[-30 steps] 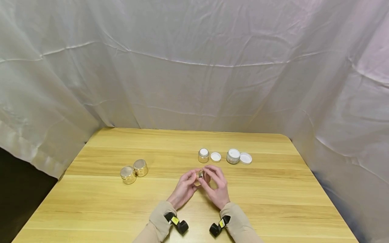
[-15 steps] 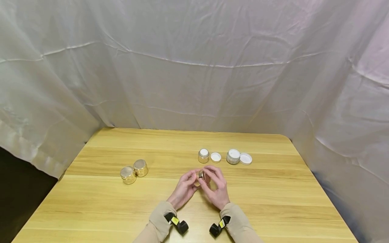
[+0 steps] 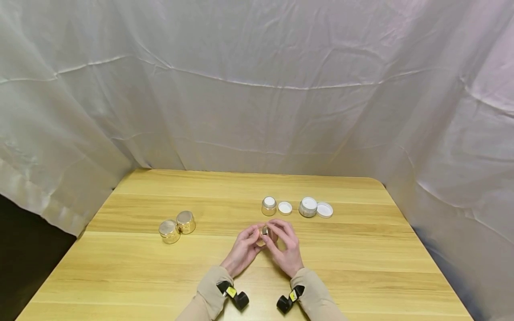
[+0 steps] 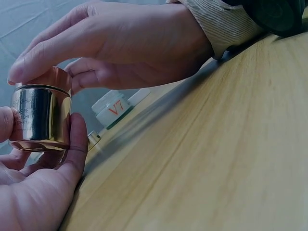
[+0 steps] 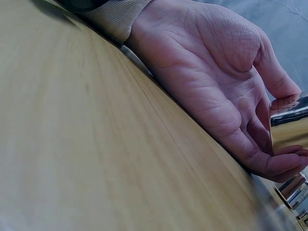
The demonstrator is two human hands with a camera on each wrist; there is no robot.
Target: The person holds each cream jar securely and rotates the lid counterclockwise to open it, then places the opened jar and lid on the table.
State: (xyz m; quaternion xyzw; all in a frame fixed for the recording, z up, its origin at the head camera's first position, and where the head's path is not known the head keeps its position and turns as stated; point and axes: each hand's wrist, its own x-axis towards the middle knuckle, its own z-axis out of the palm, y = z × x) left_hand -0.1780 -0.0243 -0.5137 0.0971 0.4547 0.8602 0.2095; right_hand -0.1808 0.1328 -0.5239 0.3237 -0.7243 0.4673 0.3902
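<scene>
Jar in hand: a shiny gold, round, metallic-looking jar (image 4: 43, 118) with small printed lettering, held just above the bench in front of the person.
Its lid: a smooth coppery-gold cap (image 4: 55, 78), sitting at the jar's mouth; whether it is loosened cannot be told.
Left hand: the hand (image 3: 242, 249) grips the jar's body, thumb on one side, fingers curled round the other.
Right hand: the hand (image 3: 287, 249) pinches the coppery cap between thumb and fingers.
Apparently done: beyond the hands, a short gold jar with a white top (image 3: 269, 207) stands lidless, a round white-lined lid (image 3: 285, 207) just beside it; to its right, a frosted jar marked V7 (image 4: 111, 109) also stands lidless beside a larger white-lined lid (image 3: 325, 209).
Apparently left: this cap, then two capped gold cylindrical jars (image 3: 169, 232) standing together on the left, seemingly untouched; judged so, two of five are lidless.
Surroundings: pale wooden bench (image 3: 120, 267), grey satiny curtain (image 3: 257, 111) behind.
</scene>
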